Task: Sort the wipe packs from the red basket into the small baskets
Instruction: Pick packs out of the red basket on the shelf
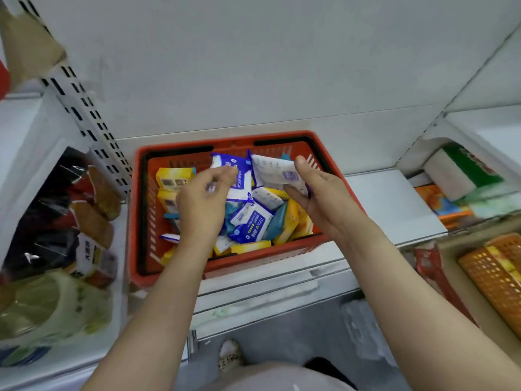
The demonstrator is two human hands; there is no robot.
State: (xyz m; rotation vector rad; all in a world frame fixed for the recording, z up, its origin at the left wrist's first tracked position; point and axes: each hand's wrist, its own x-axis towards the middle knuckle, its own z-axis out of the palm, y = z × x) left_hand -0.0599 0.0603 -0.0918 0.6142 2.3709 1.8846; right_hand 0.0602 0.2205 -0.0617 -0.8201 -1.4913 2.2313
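both hands over red basket [180,273]; left hand [201,201] and right hand [318,193] each pinch wipe pack.

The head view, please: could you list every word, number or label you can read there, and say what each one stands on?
"Alcohol Wipes": on the blue and white pack that the left hand holds.
"75%": on the blue and white pack lying in the red basket; it reads upside down.
Print on the pale pack in the right hand: too blurred.
Barcodes on the yellow boxes: unreadable.
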